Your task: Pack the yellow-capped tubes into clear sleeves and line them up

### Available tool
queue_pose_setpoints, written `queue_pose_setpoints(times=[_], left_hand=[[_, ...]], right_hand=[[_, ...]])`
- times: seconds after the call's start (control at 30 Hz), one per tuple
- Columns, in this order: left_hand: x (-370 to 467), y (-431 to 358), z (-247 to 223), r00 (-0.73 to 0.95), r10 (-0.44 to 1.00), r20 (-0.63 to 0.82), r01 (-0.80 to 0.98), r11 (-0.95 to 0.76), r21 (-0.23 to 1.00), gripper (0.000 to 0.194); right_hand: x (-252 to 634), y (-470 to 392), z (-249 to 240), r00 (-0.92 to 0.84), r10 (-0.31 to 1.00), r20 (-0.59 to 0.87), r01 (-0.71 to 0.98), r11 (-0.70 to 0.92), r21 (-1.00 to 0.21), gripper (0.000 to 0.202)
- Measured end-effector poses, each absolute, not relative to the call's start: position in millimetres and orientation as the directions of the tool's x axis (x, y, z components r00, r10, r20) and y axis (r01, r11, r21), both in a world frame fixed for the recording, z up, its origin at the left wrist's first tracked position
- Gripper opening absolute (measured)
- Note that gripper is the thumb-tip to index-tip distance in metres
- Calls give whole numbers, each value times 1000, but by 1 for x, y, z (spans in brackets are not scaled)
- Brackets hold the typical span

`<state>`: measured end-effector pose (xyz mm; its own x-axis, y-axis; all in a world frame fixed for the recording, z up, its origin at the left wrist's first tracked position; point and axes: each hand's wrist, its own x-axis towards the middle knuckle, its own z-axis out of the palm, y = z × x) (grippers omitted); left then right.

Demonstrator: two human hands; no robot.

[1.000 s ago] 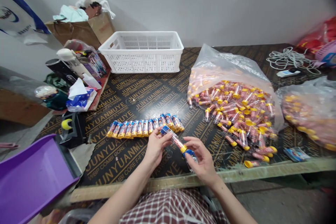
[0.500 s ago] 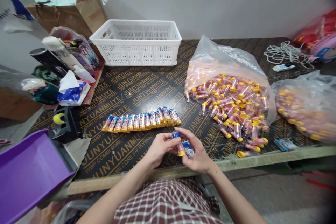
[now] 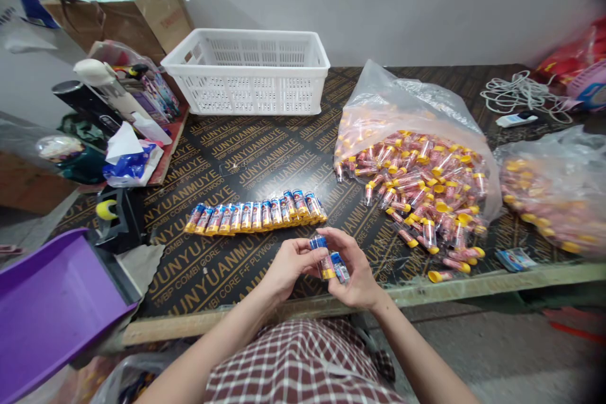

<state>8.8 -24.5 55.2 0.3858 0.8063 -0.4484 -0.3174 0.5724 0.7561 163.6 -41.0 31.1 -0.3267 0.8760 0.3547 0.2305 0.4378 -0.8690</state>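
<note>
Between the thumb and fingers of my left hand [image 3: 290,268] is a small clear plastic tube [image 3: 326,263] with a yellow end and something blue at its top. My right hand [image 3: 354,268] curls around a few small blue printed packets [image 3: 339,267], its fingertips reaching over the top of the tube. Whether the blue piece is inside the tube or around it, I cannot tell. Beyond my hands lies a row of tubes [image 3: 253,217] with blue labels and yellow ends, side by side.
A clear plastic bag [image 3: 411,98] spills many yellow-capped tubes [image 3: 421,183] at the right, with a second bag [image 3: 558,189] beside it. A white basket [image 3: 250,91] stands at the back. At the left are a tape dispenser [image 3: 120,227] and a purple dustpan [image 3: 57,309]. Blue packets [image 3: 515,259] lie near the front edge.
The camera view has shifted slightly. My right fingertips have lifted a little at the tube's top; both hands otherwise keep their place and their hold.
</note>
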Motion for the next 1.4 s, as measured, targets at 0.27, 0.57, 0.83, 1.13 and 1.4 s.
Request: queue_pose_setpoints(times=[0.27, 0.57, 0.83, 1.13, 1.4], left_hand=[[-19, 18, 55, 61, 950, -306, -77, 310, 948, 41], [-47, 74, 46, -100, 992, 80, 764, 26, 644, 49], [1, 18, 27, 197, 978, 71, 614, -179, 769, 24], [39, -15, -16, 336, 920, -201, 686, -93, 722, 7], [40, -15, -16, 304, 931, -202, 700, -74, 710, 6]], right_hand=[[179, -35, 35, -233, 911, 341, 239, 394, -888, 79], [222, -28, 21, -51, 943, 329, 552, 301, -777, 61], [305, -12, -20, 212, 914, 346, 942, -96, -323, 36], [310, -14, -33, 189, 955, 226, 980, -169, -108, 37], [305, -15, -35, 146, 964, 222, 958, -82, -275, 36]])
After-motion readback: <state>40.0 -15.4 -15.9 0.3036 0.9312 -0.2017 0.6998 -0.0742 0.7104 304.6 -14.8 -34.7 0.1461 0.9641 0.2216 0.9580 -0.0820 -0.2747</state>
